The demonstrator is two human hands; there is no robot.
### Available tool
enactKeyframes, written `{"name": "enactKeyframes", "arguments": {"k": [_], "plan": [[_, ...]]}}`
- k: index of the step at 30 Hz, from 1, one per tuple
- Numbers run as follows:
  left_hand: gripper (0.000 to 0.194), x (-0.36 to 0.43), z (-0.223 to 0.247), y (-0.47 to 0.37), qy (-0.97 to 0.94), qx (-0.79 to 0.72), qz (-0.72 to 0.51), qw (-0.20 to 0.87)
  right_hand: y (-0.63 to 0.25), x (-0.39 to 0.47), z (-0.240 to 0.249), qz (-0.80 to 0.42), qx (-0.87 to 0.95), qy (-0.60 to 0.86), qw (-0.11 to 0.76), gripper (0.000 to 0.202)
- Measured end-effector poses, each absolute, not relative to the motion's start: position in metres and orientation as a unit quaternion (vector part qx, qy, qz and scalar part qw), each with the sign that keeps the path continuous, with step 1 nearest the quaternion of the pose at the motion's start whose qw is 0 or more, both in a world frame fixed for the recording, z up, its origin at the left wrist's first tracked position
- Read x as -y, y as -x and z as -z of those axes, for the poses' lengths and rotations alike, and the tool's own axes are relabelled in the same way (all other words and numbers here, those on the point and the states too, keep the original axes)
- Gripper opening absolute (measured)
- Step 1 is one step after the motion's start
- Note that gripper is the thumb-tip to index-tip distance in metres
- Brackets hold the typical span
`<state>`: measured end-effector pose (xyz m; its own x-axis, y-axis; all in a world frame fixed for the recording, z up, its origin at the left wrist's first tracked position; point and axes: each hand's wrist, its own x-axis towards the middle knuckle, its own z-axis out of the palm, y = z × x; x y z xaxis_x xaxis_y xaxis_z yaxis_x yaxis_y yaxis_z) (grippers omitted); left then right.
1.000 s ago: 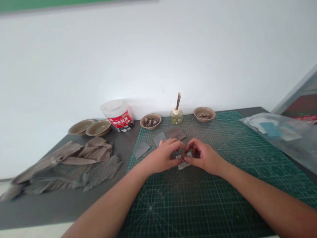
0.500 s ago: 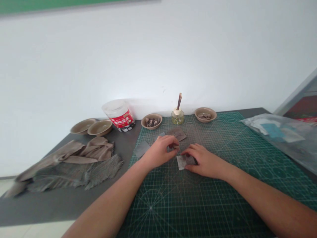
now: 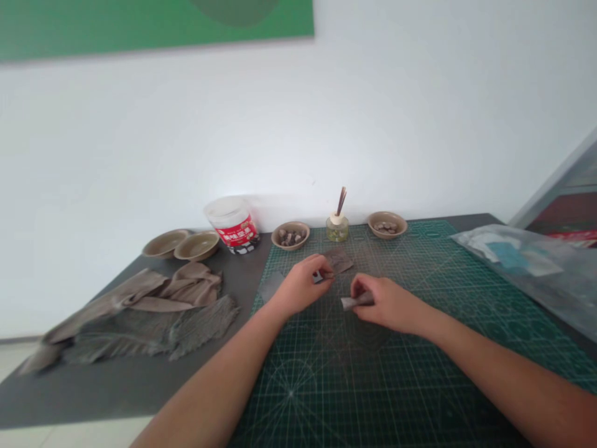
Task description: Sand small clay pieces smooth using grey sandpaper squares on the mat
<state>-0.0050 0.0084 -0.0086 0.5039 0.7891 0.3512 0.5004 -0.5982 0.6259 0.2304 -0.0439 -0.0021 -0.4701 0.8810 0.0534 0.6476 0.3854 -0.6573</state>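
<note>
My left hand (image 3: pixel 305 283) is closed in a pinch above the green cutting mat (image 3: pixel 354 392); something small and brown sits at its fingertips, too small to name. Just to its right, my right hand (image 3: pixel 380 302) pinches a grey fabric piece (image 3: pixel 358 301) with a paler left end, raised off the mat. A dark brown fabric square (image 3: pixel 339 259) lies behind my left hand. Beside my left wrist is a flat grey-blue piece (image 3: pixel 272 286).
Along the wall stand a bowl of brown pieces (image 3: pixel 290 236), a reed diffuser (image 3: pixel 337 228), another bowl (image 3: pixel 387 225), and a red-labelled tub (image 3: pixel 234 227). Two bowls (image 3: pixel 198 246) and crumpled cloths (image 3: pixel 153 305) lie left. A plastic bag (image 3: pixel 527 252) lies right.
My right hand has closed on the grey fabric piece and lifted it from the mat, where it lay flat. My left hand stays near the same spot. The camera view has tilted up slightly.
</note>
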Motion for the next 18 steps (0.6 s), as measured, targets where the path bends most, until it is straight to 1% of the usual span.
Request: {"name": "enactKeyframes", "arguments": {"k": [2,3,7,8,10,12,13,18], "plan": [[0.011,-0.01,0.01,0.006,-0.813,-0.404,-0.342,0.244,-0.236,0.05,0.005,-0.283,0.769,0.508,0.268,0.021],[0.013,-0.011,0.01,0.006,-0.801,-0.413,-0.355,0.25,-0.24,0.053,0.007,-0.276,0.751,0.527,0.286,0.024],[0.015,-0.017,0.011,0.009,-0.76,-0.45,-0.398,0.248,-0.252,0.062,0.022,-0.277,0.712,0.565,0.312,0.042],[0.016,-0.019,0.012,0.01,-0.748,-0.455,-0.415,0.247,-0.253,0.064,0.024,-0.271,0.707,0.564,0.328,0.04],[0.017,-0.024,0.013,0.013,-0.728,-0.459,-0.447,0.246,-0.255,0.068,0.026,-0.25,0.7,0.567,0.356,0.028],[0.017,-0.028,0.015,0.014,-0.709,-0.461,-0.471,0.25,-0.255,0.072,0.026,-0.24,0.701,0.572,0.353,0.014],[0.017,-0.03,0.016,0.015,-0.703,-0.462,-0.479,0.252,-0.255,0.074,0.026,-0.242,0.704,0.573,0.342,0.01],[0.018,-0.032,0.017,0.016,-0.698,-0.465,-0.483,0.25,-0.25,0.085,0.024,-0.253,0.724,0.566,0.302,0.009]]}}
